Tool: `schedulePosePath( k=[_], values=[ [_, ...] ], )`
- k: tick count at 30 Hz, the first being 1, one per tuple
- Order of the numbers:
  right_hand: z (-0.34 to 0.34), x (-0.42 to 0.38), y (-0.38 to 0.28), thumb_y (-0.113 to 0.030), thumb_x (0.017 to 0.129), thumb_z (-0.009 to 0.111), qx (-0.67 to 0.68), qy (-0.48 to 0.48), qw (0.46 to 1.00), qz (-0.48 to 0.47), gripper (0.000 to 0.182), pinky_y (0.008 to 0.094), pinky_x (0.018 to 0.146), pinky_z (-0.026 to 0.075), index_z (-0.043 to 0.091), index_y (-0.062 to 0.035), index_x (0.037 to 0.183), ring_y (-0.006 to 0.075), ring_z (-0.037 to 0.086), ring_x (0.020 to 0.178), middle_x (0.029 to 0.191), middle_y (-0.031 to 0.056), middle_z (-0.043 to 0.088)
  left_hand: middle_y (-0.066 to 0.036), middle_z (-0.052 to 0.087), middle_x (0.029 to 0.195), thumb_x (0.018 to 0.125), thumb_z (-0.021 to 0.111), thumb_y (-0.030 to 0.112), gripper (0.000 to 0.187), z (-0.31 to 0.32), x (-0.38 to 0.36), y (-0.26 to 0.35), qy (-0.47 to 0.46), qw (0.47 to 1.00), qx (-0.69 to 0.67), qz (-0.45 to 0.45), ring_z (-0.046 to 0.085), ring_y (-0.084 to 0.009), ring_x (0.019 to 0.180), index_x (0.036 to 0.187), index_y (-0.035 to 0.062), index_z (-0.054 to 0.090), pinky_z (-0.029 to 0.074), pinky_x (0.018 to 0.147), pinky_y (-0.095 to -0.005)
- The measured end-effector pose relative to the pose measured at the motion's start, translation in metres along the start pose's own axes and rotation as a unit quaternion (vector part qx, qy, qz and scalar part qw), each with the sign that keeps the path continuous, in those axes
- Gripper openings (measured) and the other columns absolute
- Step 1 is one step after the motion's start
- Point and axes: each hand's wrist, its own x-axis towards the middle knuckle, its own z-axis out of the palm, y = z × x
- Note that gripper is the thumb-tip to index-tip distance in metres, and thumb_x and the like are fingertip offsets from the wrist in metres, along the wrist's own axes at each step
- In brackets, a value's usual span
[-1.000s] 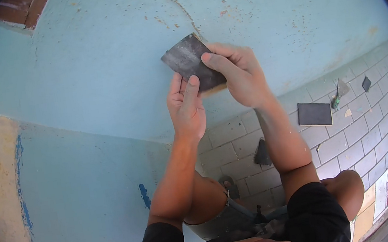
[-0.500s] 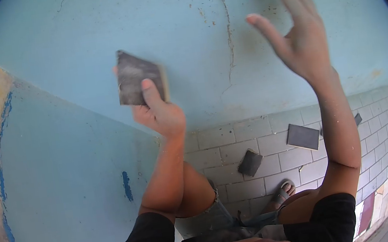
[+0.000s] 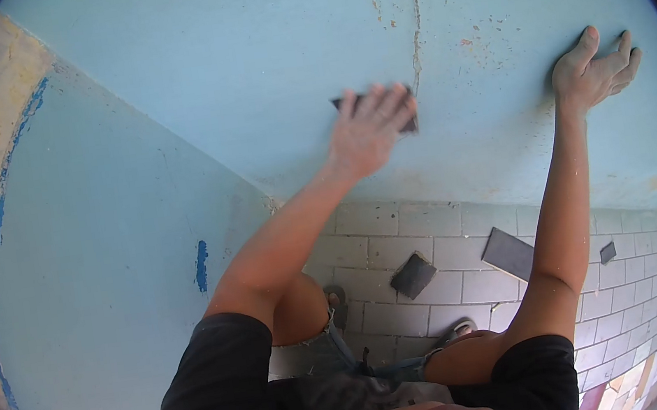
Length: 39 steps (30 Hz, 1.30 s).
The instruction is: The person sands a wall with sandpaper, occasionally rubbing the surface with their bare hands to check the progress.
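Observation:
My left hand (image 3: 362,132) presses a folded piece of dark sandpaper (image 3: 409,123) flat against the light blue wall (image 3: 245,75), just left of a crack (image 3: 413,20) running down the plaster. Fingers and sandpaper are slightly blurred by motion. To the right, my right hand (image 3: 587,73) leans against the same wall with thumb and fingers apart, holding nothing; dust whitens its skin.
On the grey tiled floor (image 3: 455,255) lie a dark sandpaper piece (image 3: 414,275), a larger dark sheet (image 3: 507,253) and a small dark piece (image 3: 608,253). A side wall (image 3: 116,233) meets the blue wall at a corner on the left.
My left hand has turned over and moved right, bringing the sandpaper from being held up in view to lying against the wall. My right hand has moved right and down onto the wall.

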Motion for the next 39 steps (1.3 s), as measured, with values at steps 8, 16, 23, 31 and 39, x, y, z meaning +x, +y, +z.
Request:
schedulePosePath(
  k=[8, 16, 23, 31, 39],
  values=[
    [-0.003, -0.002, 0.002, -0.065, 0.098, 0.043, 0.011, 0.0, 1.0, -0.017, 0.087, 0.0584, 0.117, 0.016, 0.029, 0.0029, 0.151, 0.0433, 0.015, 0.147, 0.157, 0.0305, 0.013, -0.023, 0.017, 0.165, 0.094, 0.054, 0.02, 0.069, -0.045, 0.087, -0.033, 0.224, 0.919, -0.036, -0.321, 0.012, -0.0486, 0.15, 0.158, 0.0108, 0.029, 0.006, 0.117, -0.0656],
    [0.003, -0.007, 0.006, -0.071, 0.097, 0.035, 0.006, -0.016, 0.998, -0.053, 0.093, 0.0599, 0.12, 0.004, 0.023, 0.0003, 0.156, 0.0462, 0.006, 0.151, 0.16, 0.0343, 0.013, -0.023, 0.024, 0.162, 0.095, 0.055, 0.028, 0.063, 0.006, 0.01, 0.0, 0.022, 0.987, 0.107, 0.115, 0.019, -0.0493, 0.147, 0.153, 0.0113, 0.04, 0.013, 0.116, -0.0651],
    [0.02, -0.041, -0.021, -0.055, 0.103, 0.035, 0.003, -0.037, 0.989, -0.145, 0.077, 0.0598, 0.12, -0.002, 0.025, -0.0012, 0.157, 0.0406, 0.007, 0.154, 0.165, 0.0237, 0.015, -0.02, 0.026, 0.162, 0.096, 0.055, 0.029, 0.059, -0.007, 0.031, 0.005, 0.003, 0.993, 0.054, -0.104, 0.015, -0.0479, 0.15, 0.152, 0.0192, 0.043, 0.006, 0.117, -0.0659],
    [0.018, -0.092, -0.041, -0.061, 0.093, 0.053, 0.019, -0.12, 0.932, -0.34, 0.063, 0.0556, 0.123, 0.002, 0.053, -0.0275, 0.147, 0.0257, 0.028, 0.151, 0.161, -0.0023, 0.037, -0.024, 0.018, 0.164, 0.099, 0.052, 0.028, 0.057, -0.013, 0.042, -0.018, 0.106, 0.98, 0.024, -0.168, 0.005, -0.0444, 0.153, 0.153, 0.0113, 0.042, 0.0, 0.118, -0.0659],
    [-0.015, 0.014, 0.029, -0.055, 0.101, 0.04, -0.082, -0.066, 0.994, 0.006, 0.079, 0.0555, 0.123, 0.0, 0.013, -0.0113, 0.162, 0.0417, -0.003, 0.154, 0.168, 0.0177, 0.003, -0.028, 0.014, 0.164, 0.1, 0.052, 0.029, 0.059, 0.012, -0.05, -0.039, 0.022, 0.995, 0.091, 0.027, 0.002, -0.0476, 0.152, 0.152, 0.0025, 0.039, -0.003, 0.116, -0.0671]
  ],
)
